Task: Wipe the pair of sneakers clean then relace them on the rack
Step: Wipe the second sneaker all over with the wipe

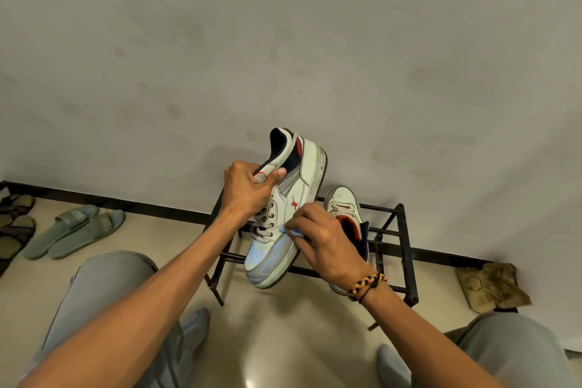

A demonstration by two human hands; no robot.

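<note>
While the left hand [248, 189] curls its fingers and thumb round the tongue of a white sneaker [283, 214], holding it heel-up and toe-down, the right hand [321, 242] pinches a small pale blue wipe [291, 231] against the shoe's side just above the toe cap. Behind the right hand, partly hidden by it, the second sneaker [343, 208] sits on the dark metal rack [400, 249], whose bars run under both hands. A wall rises close behind the rack, closing that side. Well left of the left hand lie green slides [75, 230] and darker sandals [15, 224] on the floor. Right of the right wrist a crumpled brown paper bag [491, 287] rests against the wall. Bare floor shows between the person's knees, nearer than both hands.
</note>
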